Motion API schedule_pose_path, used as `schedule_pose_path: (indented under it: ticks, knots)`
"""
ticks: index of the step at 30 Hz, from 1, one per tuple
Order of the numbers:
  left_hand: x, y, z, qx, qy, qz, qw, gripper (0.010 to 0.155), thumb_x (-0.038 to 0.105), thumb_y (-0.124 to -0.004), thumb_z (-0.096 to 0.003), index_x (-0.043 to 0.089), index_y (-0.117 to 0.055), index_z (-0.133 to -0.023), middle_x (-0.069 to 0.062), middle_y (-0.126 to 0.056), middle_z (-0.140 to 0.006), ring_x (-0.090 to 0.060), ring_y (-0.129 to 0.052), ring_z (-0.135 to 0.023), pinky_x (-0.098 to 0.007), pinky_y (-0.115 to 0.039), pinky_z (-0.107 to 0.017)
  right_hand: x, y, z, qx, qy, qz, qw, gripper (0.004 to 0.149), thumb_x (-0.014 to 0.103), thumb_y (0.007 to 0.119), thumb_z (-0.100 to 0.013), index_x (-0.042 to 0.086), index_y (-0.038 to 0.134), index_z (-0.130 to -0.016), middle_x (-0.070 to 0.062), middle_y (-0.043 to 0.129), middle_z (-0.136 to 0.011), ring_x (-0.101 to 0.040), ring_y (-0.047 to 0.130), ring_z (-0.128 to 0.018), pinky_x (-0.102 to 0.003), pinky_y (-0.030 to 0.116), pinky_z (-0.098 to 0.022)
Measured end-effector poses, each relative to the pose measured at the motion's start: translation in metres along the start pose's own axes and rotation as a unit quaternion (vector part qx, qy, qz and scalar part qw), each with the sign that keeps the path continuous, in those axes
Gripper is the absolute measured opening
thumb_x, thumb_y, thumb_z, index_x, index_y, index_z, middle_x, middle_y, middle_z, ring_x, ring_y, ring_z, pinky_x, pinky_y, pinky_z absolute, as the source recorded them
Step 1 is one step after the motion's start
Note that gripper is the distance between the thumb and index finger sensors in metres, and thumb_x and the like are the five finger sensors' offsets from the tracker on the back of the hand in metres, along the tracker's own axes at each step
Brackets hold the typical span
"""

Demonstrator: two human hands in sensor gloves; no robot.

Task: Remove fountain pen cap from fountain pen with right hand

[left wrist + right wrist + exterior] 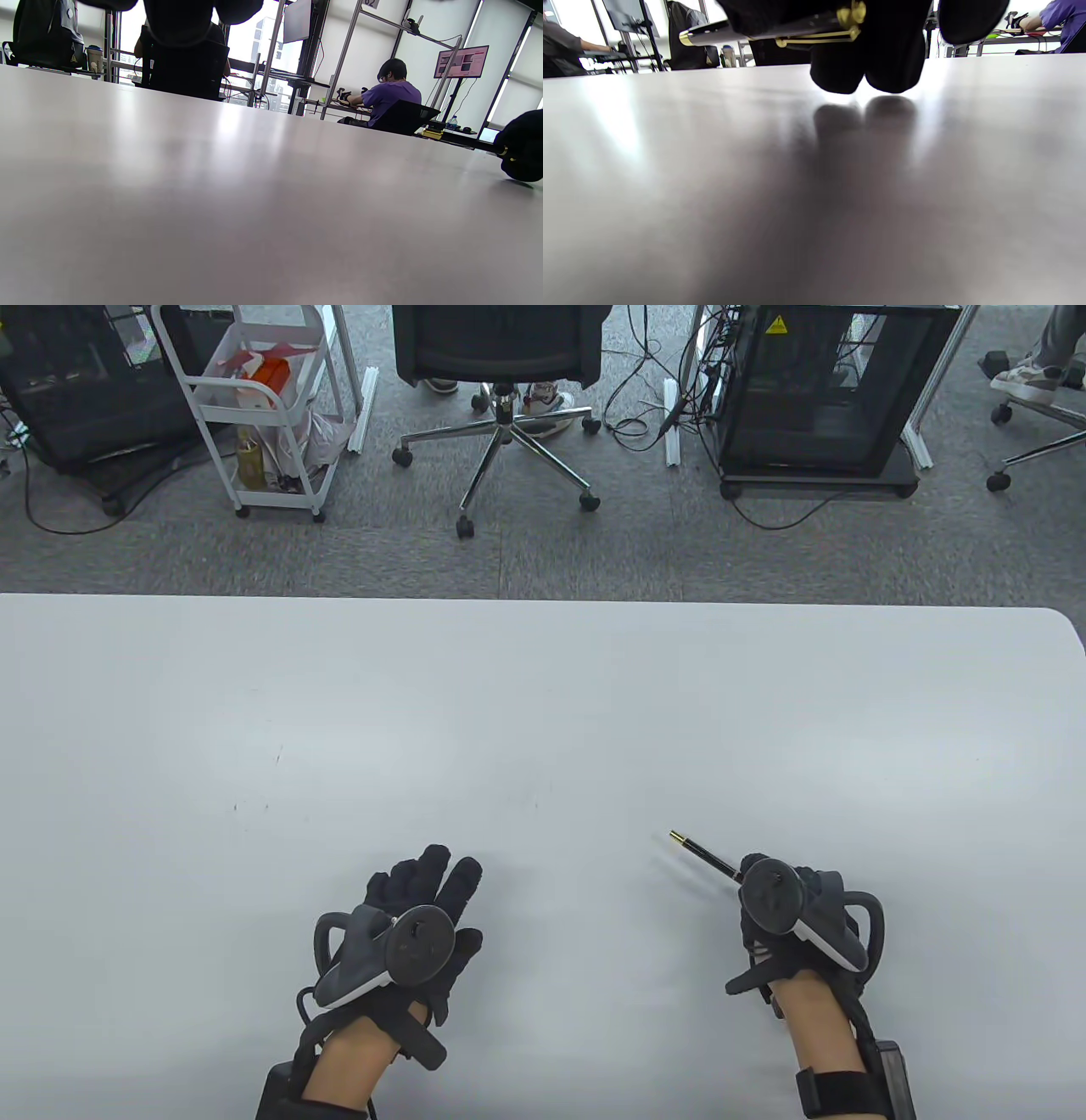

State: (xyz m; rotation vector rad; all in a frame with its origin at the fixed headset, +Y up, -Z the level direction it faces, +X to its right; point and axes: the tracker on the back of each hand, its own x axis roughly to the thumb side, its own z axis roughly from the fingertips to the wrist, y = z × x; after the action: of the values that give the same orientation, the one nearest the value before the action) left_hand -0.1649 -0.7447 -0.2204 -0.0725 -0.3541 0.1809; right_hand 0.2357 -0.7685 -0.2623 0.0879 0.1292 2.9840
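Note:
My right hand [753,872] grips a black fountain pen [702,854] just above the white table [543,712]. The pen's gold-tipped end points up and to the left, away from the hand. In the right wrist view the fingers [882,51] wrap the part of the pen [763,29] that carries the gold clip [814,40], with the fingertips close over the table. My left hand [433,882] lies flat on the table with its fingers spread, empty, well left of the pen. The left wrist view shows the right hand [524,146] and the pen [479,145] at its right edge.
The table's far edge [543,598] runs across the middle of the table view. Beyond it on the floor are an office chair [501,398], a white cart [263,407] and a black cabinet [814,390].

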Motion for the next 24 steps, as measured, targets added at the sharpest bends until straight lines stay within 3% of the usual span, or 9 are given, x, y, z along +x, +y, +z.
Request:
schedule_pose_path:
  ticks: [10,17,24]
  knots:
    - [0.019,0.007,0.002,0.028,-0.036,-0.022,0.999,0.073,0.058,-0.059,-0.0352,0.036,-0.033,-0.1,-0.016,-0.04,-0.113,-0.051,-0.057,-0.101,-0.072,-0.048,-0.066,0.05,-0.014,0.015,-0.031,-0.143,-0.088,0.985,0.048,0.033,0.063,-0.049,0.013,0.059,-0.093,-0.016,0.081,-0.079,-0.037,0.089,-0.072,-0.06,0.065,-0.063]
    - [0.041,0.013,0.004,0.079,-0.078,-0.021,0.994,0.074,0.058,-0.06,-0.0354,0.037,-0.027,-0.099,-0.016,-0.043,-0.113,-0.05,-0.061,-0.1,-0.071,-0.05,-0.066,0.101,-0.011,0.03,0.005,-0.265,-0.137,0.955,0.048,0.034,0.062,-0.05,0.014,0.057,-0.094,-0.017,0.078,-0.078,-0.036,0.086,-0.068,-0.059,0.063,-0.063]
    - [0.064,0.011,0.005,0.078,-0.122,-0.039,0.989,0.072,0.057,-0.061,-0.0352,0.035,-0.036,-0.099,-0.015,-0.053,-0.11,-0.047,-0.072,-0.095,-0.068,-0.058,-0.064,0.143,-0.008,0.048,0.019,-0.34,-0.145,0.929,0.049,0.034,0.061,-0.051,0.014,0.056,-0.095,-0.017,0.078,-0.077,-0.035,0.086,-0.067,-0.058,0.063,-0.063]
